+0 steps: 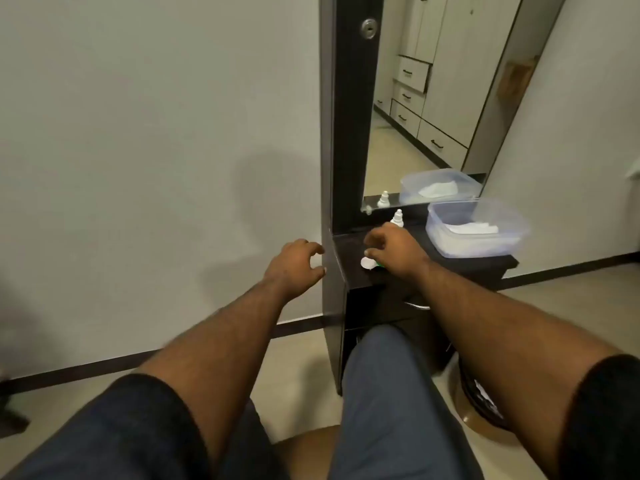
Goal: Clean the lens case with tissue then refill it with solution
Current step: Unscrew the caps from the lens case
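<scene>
White case lies on the dark shelf, right under the right hand's curled fingertips. Can't tell if they pinch it yet or just hover. Case's long axis runs roughly left-right, green end hidden under the palm. Left hand is off the shelf edge, fingers loose, holding nothing. Solution btl just behind; tissue tub further right.
</scene>
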{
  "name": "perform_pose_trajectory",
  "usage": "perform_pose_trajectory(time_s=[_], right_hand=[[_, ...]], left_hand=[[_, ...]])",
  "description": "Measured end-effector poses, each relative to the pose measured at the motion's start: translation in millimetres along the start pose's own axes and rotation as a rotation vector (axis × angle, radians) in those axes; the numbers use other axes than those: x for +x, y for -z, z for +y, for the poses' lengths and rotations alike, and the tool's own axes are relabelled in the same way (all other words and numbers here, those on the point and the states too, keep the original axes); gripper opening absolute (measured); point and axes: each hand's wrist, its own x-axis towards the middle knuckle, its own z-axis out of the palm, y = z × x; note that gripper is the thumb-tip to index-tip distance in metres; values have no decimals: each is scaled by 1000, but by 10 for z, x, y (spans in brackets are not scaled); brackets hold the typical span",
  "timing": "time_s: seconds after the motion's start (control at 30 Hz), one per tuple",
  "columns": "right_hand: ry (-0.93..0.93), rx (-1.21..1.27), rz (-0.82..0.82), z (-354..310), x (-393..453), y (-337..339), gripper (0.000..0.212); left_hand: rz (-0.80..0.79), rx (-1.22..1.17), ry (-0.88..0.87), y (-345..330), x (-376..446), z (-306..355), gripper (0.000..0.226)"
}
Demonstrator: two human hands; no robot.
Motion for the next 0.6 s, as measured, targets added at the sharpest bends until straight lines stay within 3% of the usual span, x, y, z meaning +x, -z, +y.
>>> perform_pose_trajectory(time_s=[0.13,0.4,0.6], right_hand=[[-121,116,-45,293,-47,41,39],[-135,214,-172,579,89,-116,62],[-135,272,-208,709,152,-158,43]], left_hand=[[-22,-138,14,-165,124,200,44],[-165,-299,22,-478,495,344,57],[-191,-324,18,-685,609,334,52]])
